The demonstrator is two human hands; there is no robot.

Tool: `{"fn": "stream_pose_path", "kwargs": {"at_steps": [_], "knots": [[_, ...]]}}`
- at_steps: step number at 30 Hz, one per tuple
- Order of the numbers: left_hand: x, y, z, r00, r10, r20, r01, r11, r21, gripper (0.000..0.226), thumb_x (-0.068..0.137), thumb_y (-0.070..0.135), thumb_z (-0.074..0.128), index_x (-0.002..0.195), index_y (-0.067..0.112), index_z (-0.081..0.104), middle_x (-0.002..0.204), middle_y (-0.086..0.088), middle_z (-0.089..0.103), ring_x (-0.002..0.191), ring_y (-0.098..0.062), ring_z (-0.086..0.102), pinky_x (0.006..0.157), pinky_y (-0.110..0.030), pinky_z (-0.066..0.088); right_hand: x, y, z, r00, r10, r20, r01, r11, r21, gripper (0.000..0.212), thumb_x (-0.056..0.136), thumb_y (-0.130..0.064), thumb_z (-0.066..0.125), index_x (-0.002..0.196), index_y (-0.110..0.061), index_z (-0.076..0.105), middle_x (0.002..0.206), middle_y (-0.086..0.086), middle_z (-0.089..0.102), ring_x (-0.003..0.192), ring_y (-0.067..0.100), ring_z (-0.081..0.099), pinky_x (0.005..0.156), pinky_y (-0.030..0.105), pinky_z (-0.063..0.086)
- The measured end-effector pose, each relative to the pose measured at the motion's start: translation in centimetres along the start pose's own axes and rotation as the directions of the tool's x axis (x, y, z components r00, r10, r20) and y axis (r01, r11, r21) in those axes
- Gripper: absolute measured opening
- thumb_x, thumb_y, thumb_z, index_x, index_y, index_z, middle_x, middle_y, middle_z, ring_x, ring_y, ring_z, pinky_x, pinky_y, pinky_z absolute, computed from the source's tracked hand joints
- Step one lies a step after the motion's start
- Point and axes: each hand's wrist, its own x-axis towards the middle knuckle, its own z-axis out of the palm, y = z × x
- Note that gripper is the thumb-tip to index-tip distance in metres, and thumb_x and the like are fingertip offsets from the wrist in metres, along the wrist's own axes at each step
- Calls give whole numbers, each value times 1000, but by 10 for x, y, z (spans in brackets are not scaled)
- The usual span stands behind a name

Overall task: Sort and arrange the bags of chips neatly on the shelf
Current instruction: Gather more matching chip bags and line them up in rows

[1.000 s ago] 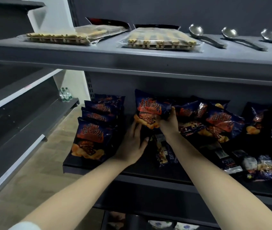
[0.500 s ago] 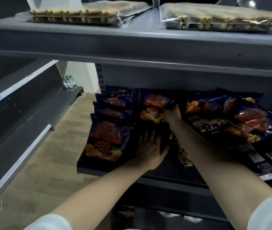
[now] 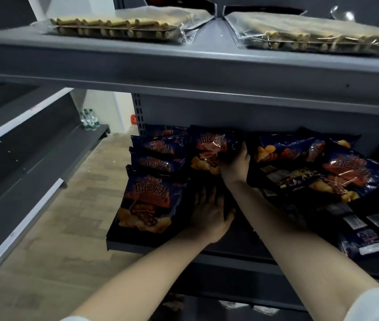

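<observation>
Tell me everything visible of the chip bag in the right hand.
The chip bag is glossy dark blue film with a red-orange logo panel and pictured golden chips near its bottom. It stands roughly upright, face forward, at the back of the lower shelf, right of the stacked row of matching bags. The right hand grips its right edge.

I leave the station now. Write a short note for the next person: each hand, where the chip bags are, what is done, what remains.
Right hand grips one dark blue foil chip bag at the back of the dark grey metal shelf.
Left hand lies flat and open beside the neat row of matching bags on the left.
Done: that row.
Left: place the held bag, then sort the loose pile of bags on the right.
</observation>
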Motion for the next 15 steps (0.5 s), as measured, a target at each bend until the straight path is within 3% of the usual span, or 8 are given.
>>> {"fn": "stream_pose_path", "kwargs": {"at_steps": [2,4,7,11,15], "knots": [[1,0,-1,1000,2,1,-2,1000,-16,70,93,53,16,149,12,10,158,-12,3,144,-33,-1,116,-46,1,-8,0,-7,994,-106,-2,106,994,-27,80,86,3,53,150,-19,11,152,12,16,133,30,33,87,15,30],[1,1,-3,998,21,-63,-23,999,-37,72,90,55,13,149,13,13,157,-12,8,143,-34,5,116,-47,7,-14,-4,-14,967,-254,-6,253,964,-85,75,86,3,54,149,-14,16,152,13,15,136,28,28,91,6,22],[5,5,-11,977,63,-206,-81,993,-82,78,84,56,9,147,12,20,154,-13,21,141,-33,18,114,-49,19,-21,-11,-28,877,-480,1,472,863,-178,66,85,2,57,144,-9,29,147,16,24,136,25,26,98,-4,11],[17,27,-36,950,146,-277,-179,979,-100,76,87,52,19,147,5,19,151,-18,26,141,-32,22,114,-47,21,-28,-13,-55,816,-577,-2,560,793,-237,56,86,-2,56,139,-8,39,143,15,31,134,25,31,110,16,23],[34,55,-48,916,280,-286,-299,954,-24,74,86,49,26,145,3,26,146,-18,35,136,-33,32,113,-46,24,-31,1,-96,836,-537,-117,490,825,-281,48,88,-3,51,135,-6,44,140,15,36,132,26,36,109,23,28]]}}
